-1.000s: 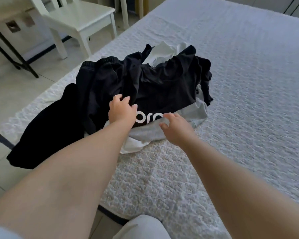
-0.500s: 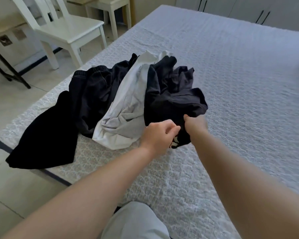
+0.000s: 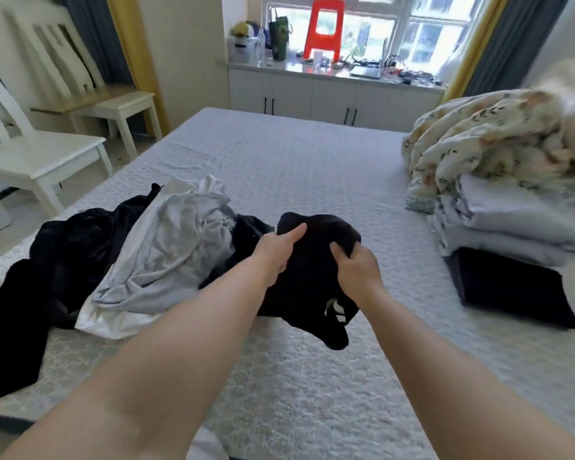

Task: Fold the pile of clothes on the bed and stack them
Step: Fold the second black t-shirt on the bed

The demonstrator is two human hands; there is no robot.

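hands: my left hand point(image 3: 274, 252) + right hand point(image 3: 357, 270) both gripping the black tee point(image 3: 307, 287)
pile point(image 3: 153, 257): left of tee, on bed point(image 3: 312, 167)
folded black item point(image 3: 515, 290): right of tee

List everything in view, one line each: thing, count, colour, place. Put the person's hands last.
black garment: 1, black with a small white mark, lifted over the bed's near middle, held by both hands
grey garment: 1, light grey and white, crumpled in the pile at left
dark clothes: count unclear, black, left end of the pile, hanging over the bed edge
bed: 1, pale lilac textured cover, fills the middle
folded dark item: 1, black, right side of the bed
folded bedding: 1 stack, pale lilac, right, behind the folded dark item
patterned quilt: 1, cream with print, on the bedding
chairs: 2, white, left of the bed
red stool: 1, on the window counter
left hand: grips the black garment
right hand: grips the black garment
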